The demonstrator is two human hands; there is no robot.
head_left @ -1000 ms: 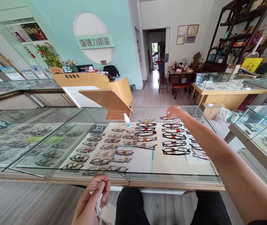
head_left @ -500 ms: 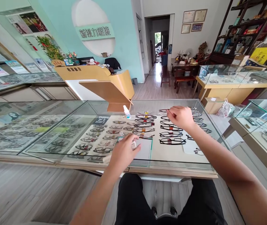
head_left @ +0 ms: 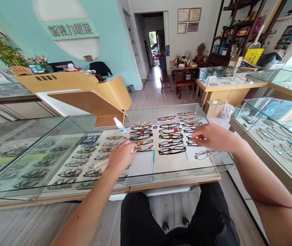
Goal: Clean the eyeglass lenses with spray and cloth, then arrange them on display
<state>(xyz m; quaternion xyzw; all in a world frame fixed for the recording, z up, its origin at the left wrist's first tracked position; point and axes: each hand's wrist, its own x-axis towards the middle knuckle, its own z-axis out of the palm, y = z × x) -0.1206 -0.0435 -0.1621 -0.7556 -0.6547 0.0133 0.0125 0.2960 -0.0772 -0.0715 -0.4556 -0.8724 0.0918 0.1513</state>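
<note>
My left hand point(head_left: 121, 155) is closed low over the glass counter, by the lower end of a column of eyeglasses. A pale cloth point(head_left: 101, 166) shows beside it, and a small white bit pokes out by the thumb. Close by lies a flat white panel with a green edge point(head_left: 153, 167). My right hand point(head_left: 214, 137) is held with curled fingers over the right-hand column of eyeglasses. Something red shows at its fingertips; what it grips is hidden. Below it, clear-framed eyeglasses point(head_left: 207, 154) lie on a white sheet. Dark eyeglasses point(head_left: 172, 150) lie in the middle column.
A white spray bottle point(head_left: 119, 125) stands tilted-looking behind the eyeglasses. A brown wooden board point(head_left: 84, 102) rises at the counter's back edge. Several more rows of eyeglasses fill the left side. Another glass case point(head_left: 276, 136) stands to the right.
My view has turned right. My right hand has moved from the top of the middle column to the lower part of the right column. My left hand's fingers have drawn closer together.
</note>
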